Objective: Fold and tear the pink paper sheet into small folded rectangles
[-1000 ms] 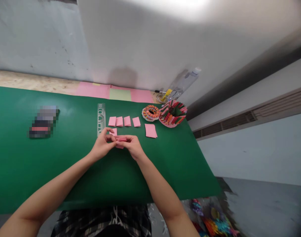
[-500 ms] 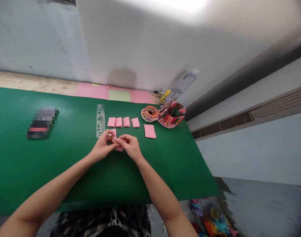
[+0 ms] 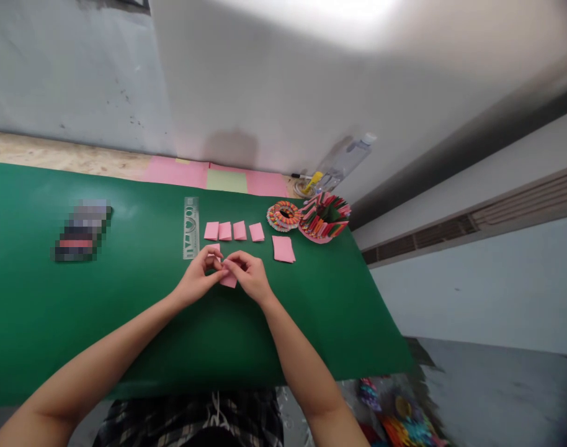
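Note:
Between both hands is a small piece of pink paper (image 3: 229, 280), its lower part showing below my fingertips. My left hand (image 3: 197, 276) pinches its upper left side, and my right hand (image 3: 250, 274) pinches it from the right. The fingers hide the paper's top edge. Just behind my left fingers lies another pink paper (image 3: 214, 249), partly covered by the hand. Beyond it is a row of several folded pink papers (image 3: 225, 231). A stack of pink paper (image 3: 283, 249) rests to the right of my right hand.
A clear stencil ruler (image 3: 191, 228) lies left of the row. Further left is a blurred phone-like object (image 3: 82, 231). At the back right are a ring of folded paper (image 3: 284, 215), a container of paper strips (image 3: 325, 217) and a clear bottle (image 3: 345, 162). Green matting (image 3: 139, 360) covers the table.
Both hands stay pinched on the paper, with the right hand's fingers shifted slightly. The whole view has drifted a little; the other things keep their places.

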Demonstrator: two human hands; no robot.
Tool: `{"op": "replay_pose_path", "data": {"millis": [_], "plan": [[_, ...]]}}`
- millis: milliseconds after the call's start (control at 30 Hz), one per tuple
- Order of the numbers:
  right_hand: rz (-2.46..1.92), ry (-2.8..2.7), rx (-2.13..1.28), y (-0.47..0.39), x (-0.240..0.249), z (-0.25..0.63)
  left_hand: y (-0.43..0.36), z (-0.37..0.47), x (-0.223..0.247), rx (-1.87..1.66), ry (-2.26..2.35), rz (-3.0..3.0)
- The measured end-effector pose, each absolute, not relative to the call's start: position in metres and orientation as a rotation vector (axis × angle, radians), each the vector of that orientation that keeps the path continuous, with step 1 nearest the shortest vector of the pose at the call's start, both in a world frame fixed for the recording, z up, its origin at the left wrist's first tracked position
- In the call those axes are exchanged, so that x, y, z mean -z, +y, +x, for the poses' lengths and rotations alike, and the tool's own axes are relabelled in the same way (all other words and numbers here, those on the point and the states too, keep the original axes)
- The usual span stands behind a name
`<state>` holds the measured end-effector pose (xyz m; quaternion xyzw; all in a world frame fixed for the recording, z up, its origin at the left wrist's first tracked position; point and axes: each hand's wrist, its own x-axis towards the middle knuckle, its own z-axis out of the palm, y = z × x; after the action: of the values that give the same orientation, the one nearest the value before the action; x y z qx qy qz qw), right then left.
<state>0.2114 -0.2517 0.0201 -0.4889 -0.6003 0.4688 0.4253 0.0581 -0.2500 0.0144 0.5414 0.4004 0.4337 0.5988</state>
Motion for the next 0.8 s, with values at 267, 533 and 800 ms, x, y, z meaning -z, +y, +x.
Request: {"op": "replay_pose_path", "data": {"millis": [267,533,800], "plan": [[-1.29,-1.111,-1.037,-0.233,-0.016,0.226,-0.259,0.063,-0.015,-0.885,0.934,1.303],[-1.255,-1.38,-1.102,-0.237,-0.021,0.231,-0.257,0.063,-0.018,-0.997,0.98,1.212],[-1.139,-1.303,-1.368,-0.243,-0.016,0.222,-0.248,0.054,-0.016,-1.057,1.037,1.287]]}}
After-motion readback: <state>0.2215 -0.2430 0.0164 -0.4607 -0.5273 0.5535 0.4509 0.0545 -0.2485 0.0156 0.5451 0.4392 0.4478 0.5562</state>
